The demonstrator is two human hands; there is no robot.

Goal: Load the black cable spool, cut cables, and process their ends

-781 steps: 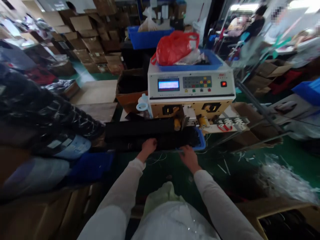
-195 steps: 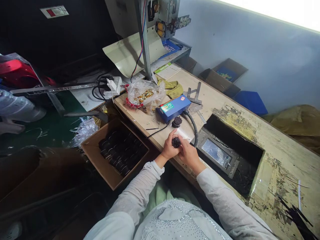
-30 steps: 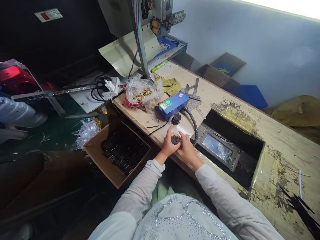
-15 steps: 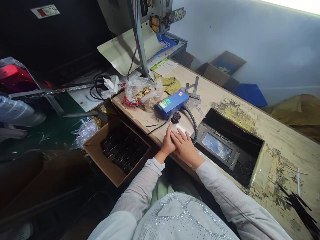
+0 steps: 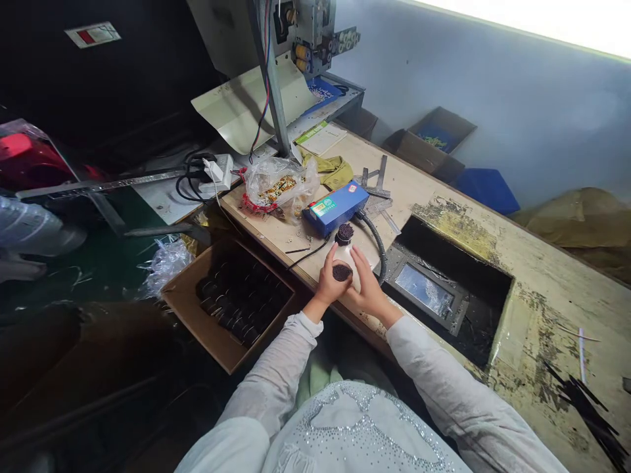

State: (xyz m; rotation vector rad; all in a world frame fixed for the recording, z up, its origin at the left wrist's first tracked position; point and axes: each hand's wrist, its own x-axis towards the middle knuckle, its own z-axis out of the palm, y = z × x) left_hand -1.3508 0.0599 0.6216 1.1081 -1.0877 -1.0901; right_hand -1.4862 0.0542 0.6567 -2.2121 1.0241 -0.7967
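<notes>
My left hand (image 5: 333,279) is closed around a round bundle of thin dark pieces (image 5: 342,272), its grainy end facing up. On the right of it my right hand (image 5: 365,282) is open, fingers stretched forward and thumb towards the left hand. Whether that thumb touches the bundle I cannot tell. Just beyond the fingers stands a second dark bundle (image 5: 344,234) with a black band. A whitish surface (image 5: 353,263) shows between the hands. Behind is a blue box-shaped device (image 5: 335,207) with a dark ribbed hose (image 5: 378,246).
A cardboard box (image 5: 182,309) with several dark banded bundles stands left of the table edge. A plastic bag (image 5: 280,184) and metal squares (image 5: 379,180) lie on the wooden table (image 5: 404,171). Right of the hands is a recess with a framed panel (image 5: 424,289).
My right hand has come off the top of the held bundle and moved to its right side, baring the dark end. The left hand keeps its grip; the view has shifted slightly.
</notes>
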